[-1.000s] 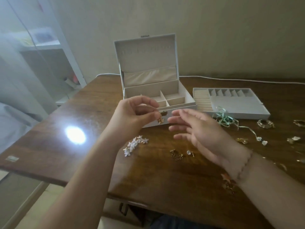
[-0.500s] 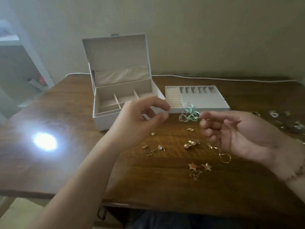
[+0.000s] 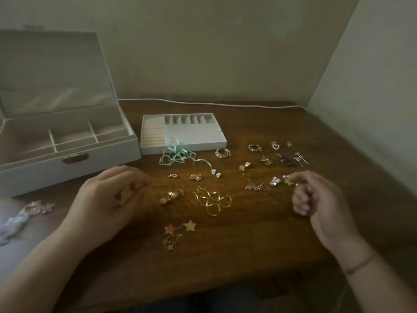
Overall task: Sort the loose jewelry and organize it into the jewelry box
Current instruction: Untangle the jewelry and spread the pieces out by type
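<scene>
The white jewelry box stands open at the left, and its lift-out tray lies beside it. Loose gold and pearl pieces are scattered over the wooden table: wavy gold hoops, star earrings, pearl drops and a gold ring. My left hand hovers in front of the box with its fingers curled, pinching what looks like a small gold piece. My right hand is low at the right, and its thumb and forefinger pinch a small gold earring.
A tangled green ribbon lies in front of the tray. A white flower hair clip rests at the table's left edge. Several small charms sit at the back right. A white cable runs along the wall.
The view has swung right and down. Both hands have dropped toward the table. My right hand has moved right and closed its fingertips on a small earring.
</scene>
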The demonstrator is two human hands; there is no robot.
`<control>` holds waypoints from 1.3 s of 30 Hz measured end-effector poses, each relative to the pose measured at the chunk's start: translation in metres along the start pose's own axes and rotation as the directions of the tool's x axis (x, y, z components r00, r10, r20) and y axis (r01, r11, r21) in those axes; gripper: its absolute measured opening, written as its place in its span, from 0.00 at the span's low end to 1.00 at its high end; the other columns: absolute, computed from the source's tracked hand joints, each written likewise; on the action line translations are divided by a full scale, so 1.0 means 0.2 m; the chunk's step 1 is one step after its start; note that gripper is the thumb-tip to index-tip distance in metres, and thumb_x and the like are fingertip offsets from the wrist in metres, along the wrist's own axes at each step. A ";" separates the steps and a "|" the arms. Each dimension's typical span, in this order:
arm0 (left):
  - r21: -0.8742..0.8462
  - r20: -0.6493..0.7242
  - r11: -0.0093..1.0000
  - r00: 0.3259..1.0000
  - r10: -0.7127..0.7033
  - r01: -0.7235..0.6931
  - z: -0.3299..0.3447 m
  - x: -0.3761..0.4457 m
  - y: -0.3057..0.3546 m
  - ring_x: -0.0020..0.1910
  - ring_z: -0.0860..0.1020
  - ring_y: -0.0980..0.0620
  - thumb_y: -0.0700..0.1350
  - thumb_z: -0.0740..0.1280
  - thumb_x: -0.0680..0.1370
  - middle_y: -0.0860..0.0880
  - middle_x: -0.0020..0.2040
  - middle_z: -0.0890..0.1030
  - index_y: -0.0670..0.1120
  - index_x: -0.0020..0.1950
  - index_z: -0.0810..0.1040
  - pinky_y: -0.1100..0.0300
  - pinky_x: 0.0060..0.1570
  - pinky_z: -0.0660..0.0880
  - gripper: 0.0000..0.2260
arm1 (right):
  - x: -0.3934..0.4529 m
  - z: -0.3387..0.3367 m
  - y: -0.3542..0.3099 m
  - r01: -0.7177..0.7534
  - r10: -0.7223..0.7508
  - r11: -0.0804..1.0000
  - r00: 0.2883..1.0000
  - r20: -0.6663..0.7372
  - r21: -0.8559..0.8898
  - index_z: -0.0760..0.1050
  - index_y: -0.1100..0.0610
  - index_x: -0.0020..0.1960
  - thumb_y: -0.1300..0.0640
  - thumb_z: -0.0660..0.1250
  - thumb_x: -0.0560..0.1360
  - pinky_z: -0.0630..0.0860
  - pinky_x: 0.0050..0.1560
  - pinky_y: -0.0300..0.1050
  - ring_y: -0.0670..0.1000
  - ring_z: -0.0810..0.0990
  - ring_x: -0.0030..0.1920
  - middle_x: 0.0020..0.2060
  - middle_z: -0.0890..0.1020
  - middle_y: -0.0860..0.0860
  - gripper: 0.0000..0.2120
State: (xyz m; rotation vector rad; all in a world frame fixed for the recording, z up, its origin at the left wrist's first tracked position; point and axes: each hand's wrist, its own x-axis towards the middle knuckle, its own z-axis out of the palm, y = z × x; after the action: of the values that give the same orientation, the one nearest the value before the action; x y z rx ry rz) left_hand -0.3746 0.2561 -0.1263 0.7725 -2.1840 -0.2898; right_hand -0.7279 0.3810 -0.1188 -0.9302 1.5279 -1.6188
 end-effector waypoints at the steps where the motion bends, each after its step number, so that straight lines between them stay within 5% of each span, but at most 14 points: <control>1: 0.014 -0.004 1.000 1.000 0.014 -0.013 0.00 -0.01 -0.01 0.44 0.81 0.53 0.50 0.65 0.77 0.55 0.48 0.81 0.51 0.52 0.82 0.56 0.39 0.77 0.08 | -0.01 0.01 0.02 0.061 -0.058 0.996 0.997 0.047 -0.069 0.79 0.57 0.48 0.48 0.59 0.79 0.62 0.30 0.45 0.48 0.65 0.28 0.27 0.67 0.48 0.15; 5: 0.073 -0.021 0.996 0.999 0.044 -0.043 0.01 -0.02 -0.01 0.44 0.81 0.49 0.48 0.66 0.76 0.52 0.46 0.82 0.46 0.49 0.84 0.52 0.40 0.78 0.09 | -0.08 0.10 0.04 0.228 -0.116 0.910 0.941 0.317 -0.345 0.79 0.43 0.52 0.57 0.58 0.76 0.70 0.38 0.44 0.55 0.71 0.38 0.35 0.73 0.45 0.14; 10: 0.102 0.007 0.991 0.996 0.087 -0.088 0.03 -0.01 0.02 0.43 0.81 0.50 0.46 0.66 0.76 0.51 0.45 0.82 0.43 0.47 0.85 0.53 0.41 0.78 0.10 | -0.13 0.21 0.07 0.463 -0.109 0.646 0.843 0.527 -0.606 0.71 0.39 0.59 0.74 0.58 0.72 0.67 0.57 0.28 0.39 0.71 0.58 0.51 0.72 0.35 0.31; 14: 0.098 0.046 0.990 0.994 0.102 -0.106 0.02 -0.02 0.00 0.44 0.81 0.51 0.47 0.67 0.76 0.51 0.45 0.82 0.44 0.47 0.85 0.51 0.40 0.80 0.09 | -0.11 0.17 0.07 0.435 -0.118 0.712 0.848 0.517 -0.551 0.72 0.38 0.60 0.78 0.57 0.71 0.68 0.62 0.28 0.36 0.72 0.63 0.56 0.76 0.35 0.36; 17: 0.082 0.024 0.991 0.994 0.104 -0.105 0.02 -0.02 0.00 0.43 0.81 0.51 0.46 0.67 0.76 0.51 0.45 0.82 0.43 0.48 0.85 0.51 0.40 0.80 0.09 | -0.09 0.12 0.08 0.362 -0.127 0.825 0.867 0.482 -0.433 0.74 0.43 0.63 0.81 0.56 0.69 0.73 0.63 0.37 0.41 0.75 0.64 0.59 0.78 0.39 0.38; 19: 0.086 0.031 0.988 0.991 0.129 -0.131 0.02 -0.02 0.01 0.43 0.81 0.49 0.46 0.68 0.76 0.51 0.45 0.82 0.43 0.47 0.85 0.50 0.38 0.79 0.09 | -0.09 0.10 0.07 0.361 -0.141 0.824 0.877 0.459 -0.437 0.75 0.43 0.62 0.80 0.59 0.68 0.75 0.61 0.39 0.41 0.75 0.63 0.59 0.78 0.38 0.37; 22: 0.114 0.147 0.964 0.963 0.224 -0.242 0.04 -0.02 0.06 0.44 0.79 0.48 0.47 0.69 0.76 0.51 0.46 0.82 0.45 0.47 0.85 0.51 0.39 0.77 0.08 | -0.10 0.11 0.06 0.457 -0.187 0.664 0.867 0.461 -0.591 0.75 0.39 0.60 0.71 0.69 0.69 0.71 0.56 0.30 0.38 0.72 0.61 0.58 0.75 0.33 0.31; 27: 0.142 0.372 0.922 0.882 0.289 -0.361 0.06 -0.03 0.11 0.56 0.76 0.51 0.57 0.70 0.75 0.56 0.54 0.82 0.52 0.56 0.84 0.50 0.58 0.71 0.14 | -0.13 0.17 0.09 0.505 -0.213 0.500 0.859 0.466 -0.704 0.75 0.42 0.62 0.48 0.68 0.74 0.66 0.58 0.27 0.33 0.68 0.62 0.56 0.71 0.32 0.17; 39: 0.116 0.476 0.938 0.847 0.237 -0.327 0.03 -0.04 0.09 0.56 0.73 0.53 0.59 0.70 0.72 0.58 0.51 0.81 0.53 0.55 0.84 0.50 0.59 0.70 0.16 | -0.24 0.30 0.13 0.663 -0.232 0.463 0.731 0.641 -0.588 0.80 0.46 0.56 0.50 0.63 0.76 0.72 0.55 0.31 0.38 0.76 0.55 0.51 0.75 0.36 0.11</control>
State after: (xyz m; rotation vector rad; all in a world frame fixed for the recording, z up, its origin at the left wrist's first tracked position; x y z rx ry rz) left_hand -0.3833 0.2756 -0.1266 0.5006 -2.7699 -0.1120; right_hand -0.6511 0.3919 -0.1441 -2.2586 1.6946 -0.7728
